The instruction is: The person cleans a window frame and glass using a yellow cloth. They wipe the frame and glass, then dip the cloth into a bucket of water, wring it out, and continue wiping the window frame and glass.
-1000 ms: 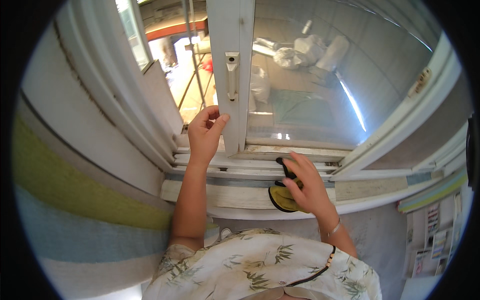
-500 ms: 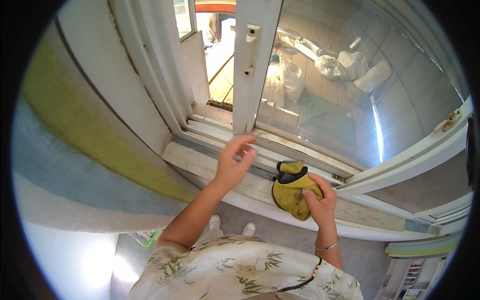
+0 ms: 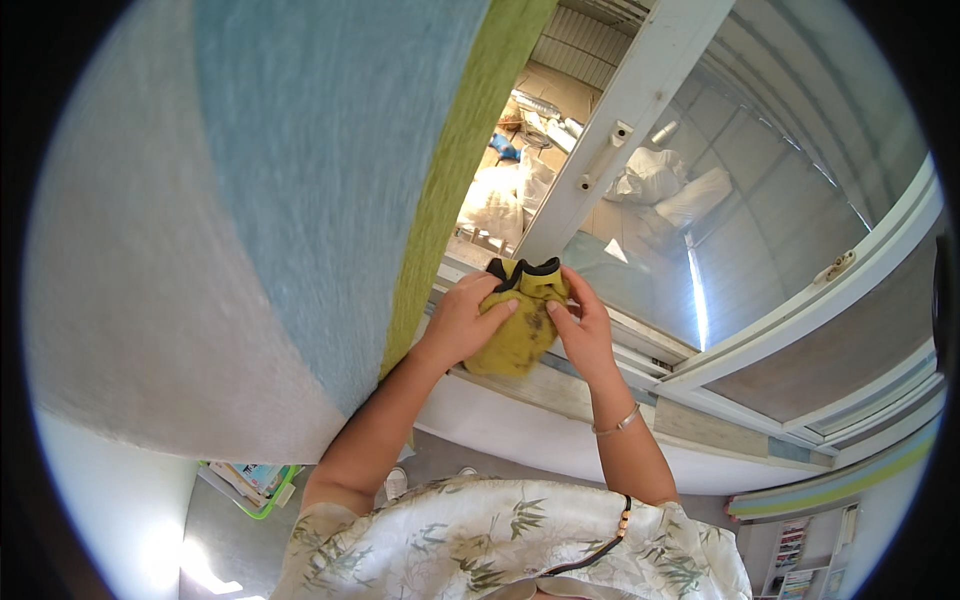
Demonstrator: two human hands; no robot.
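From my side: left-hand grip (image 3: 463, 318) and right-hand grip (image 3: 586, 335) each pinch one side of a stained yellow cloth (image 3: 510, 342), seen against the window sill (image 3: 700, 428). I judge even tension best, thumbs kept clear of the stains.

No legible text, labels, numbers or signs; books (image 3: 792, 541) on shelf (image 3: 822, 540) too small.

Bright daylight through window (image 3: 655, 75); glare on floor (image 3: 225, 525), lower left; straight edges bowed, rim black.
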